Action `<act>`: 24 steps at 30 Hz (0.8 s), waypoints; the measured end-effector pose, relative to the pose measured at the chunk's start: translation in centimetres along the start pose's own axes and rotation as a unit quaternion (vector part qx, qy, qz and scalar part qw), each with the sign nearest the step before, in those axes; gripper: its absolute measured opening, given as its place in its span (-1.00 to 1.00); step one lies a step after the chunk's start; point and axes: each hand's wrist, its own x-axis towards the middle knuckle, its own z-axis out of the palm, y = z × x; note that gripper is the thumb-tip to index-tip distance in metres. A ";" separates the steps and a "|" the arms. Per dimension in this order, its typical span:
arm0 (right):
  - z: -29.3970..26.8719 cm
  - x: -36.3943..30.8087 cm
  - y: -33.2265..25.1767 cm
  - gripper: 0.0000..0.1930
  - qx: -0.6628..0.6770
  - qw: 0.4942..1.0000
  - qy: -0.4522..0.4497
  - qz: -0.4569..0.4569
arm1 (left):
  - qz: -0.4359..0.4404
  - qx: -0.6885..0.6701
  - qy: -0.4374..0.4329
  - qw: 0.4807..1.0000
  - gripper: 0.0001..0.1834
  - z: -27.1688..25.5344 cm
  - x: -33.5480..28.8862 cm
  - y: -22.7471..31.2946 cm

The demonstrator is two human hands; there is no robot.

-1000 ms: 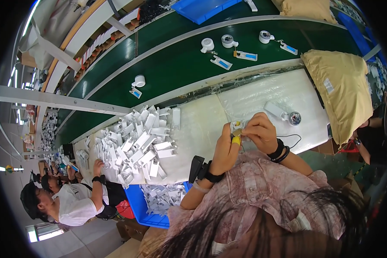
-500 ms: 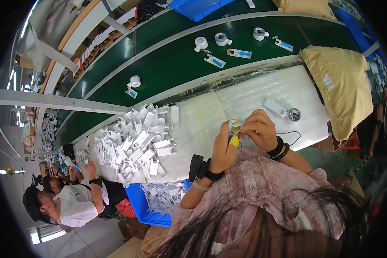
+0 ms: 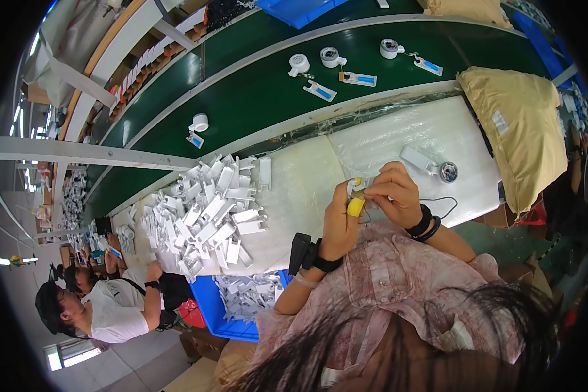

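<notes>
Both hands meet over the right part of a pale counter (image 3: 304, 175), close to the person's body. The left hand (image 3: 338, 225) grips a small white part (image 3: 356, 185), apparently steadying it, while the right hand (image 3: 397, 199) pinches its right side. A yellow thumb sleeve (image 3: 355, 207) probably protects skin. White plastic housings (image 3: 209, 210) lie heaped left, seemingly for easy reach; a round-headed white device (image 3: 430, 168) lies far right.

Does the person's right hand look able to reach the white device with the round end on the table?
Probably yes: the white device lies near the right hand on the table, with nothing visible between them. However, that hand is busy at a small part.
</notes>
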 end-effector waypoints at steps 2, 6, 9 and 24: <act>0.1 -0.1 0.1 -0.74 -0.004 1.000 -0.002 -0.001 | -0.003 -0.006 0.005 1.000 -0.74 0.1 0.1 0.0; 0.6 -0.2 0.3 -0.77 0.003 1.000 0.002 0.020 | 0.020 0.014 0.025 0.999 -0.76 0.0 0.3 -0.2; 1.5 -0.3 1.0 -0.79 -0.002 1.000 0.005 0.022 | 0.001 0.003 0.039 0.999 -0.75 -0.2 0.7 -0.8; 2.9 6.9 8.6 -0.84 -0.050 0.970 -0.212 0.112 | -0.049 0.068 0.118 0.989 -0.60 -17.5 12.9 -9.2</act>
